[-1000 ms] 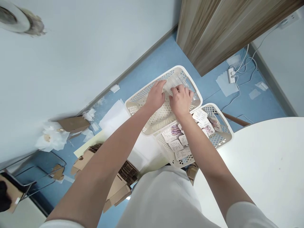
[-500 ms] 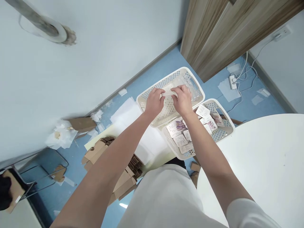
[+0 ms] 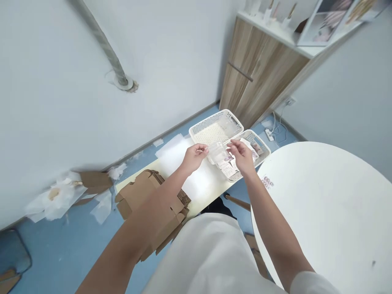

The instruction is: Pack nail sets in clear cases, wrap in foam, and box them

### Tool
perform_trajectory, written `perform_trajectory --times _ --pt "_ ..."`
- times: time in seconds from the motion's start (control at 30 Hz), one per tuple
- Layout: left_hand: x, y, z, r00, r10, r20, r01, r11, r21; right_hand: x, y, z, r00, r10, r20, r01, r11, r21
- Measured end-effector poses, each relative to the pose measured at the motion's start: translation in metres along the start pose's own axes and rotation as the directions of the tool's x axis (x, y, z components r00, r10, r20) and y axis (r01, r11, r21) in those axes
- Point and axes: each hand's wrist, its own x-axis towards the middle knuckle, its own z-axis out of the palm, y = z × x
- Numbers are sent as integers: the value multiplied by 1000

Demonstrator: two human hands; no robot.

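A small clear plastic box (image 3: 217, 152) is pinched at its left side between the thumb and fingers of my left hand (image 3: 194, 157). My right hand (image 3: 242, 156) hovers at the box's right side, fingers and thumb apart; whether a fingertip touches the plastic is hard to tell. Below the box and my right hand is a white basket (image 3: 266, 152) holding printed cards (image 3: 228, 168), some with purple pictures. Behind it stands a second white basket (image 3: 196, 131) with clear plastic pieces (image 3: 230, 124) at its right end.
Flattened brown cardboard boxes (image 3: 143, 190) are stacked at the left, beside white sheets (image 3: 196, 183) on a pale yellow surface (image 3: 203, 203). A round white table (image 3: 321, 204) stands on the right, a small pink-printed item (image 3: 267, 182) near its edge. A wooden cabinet (image 3: 254, 57) is behind.
My hands have moved from over the back basket towards the front one, bringing the clear box along. They are further apart, and my right fingers have spread. The view has tilted up.
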Motion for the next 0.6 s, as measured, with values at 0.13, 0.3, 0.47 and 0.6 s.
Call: perform_trajectory --times 0.13,0.3,0.47,0.6 --pt "-41 1 16 983 -148 112 173 949 -265 -72 -15 -17 982 179 -62 -175 983 56" --pt "-74 -6 51 909 -276 312 387 838 -385 -144 -23 -45 944 305 -125 -283 944 169" --pt "-95 -19 87 812 -341 475 518 796 -313 -182 -16 -70 903 341 -263 -277 927 251" --pt "-115 -31 120 713 -353 606 539 829 -152 -206 -9 -89 827 315 -466 -199 938 282"
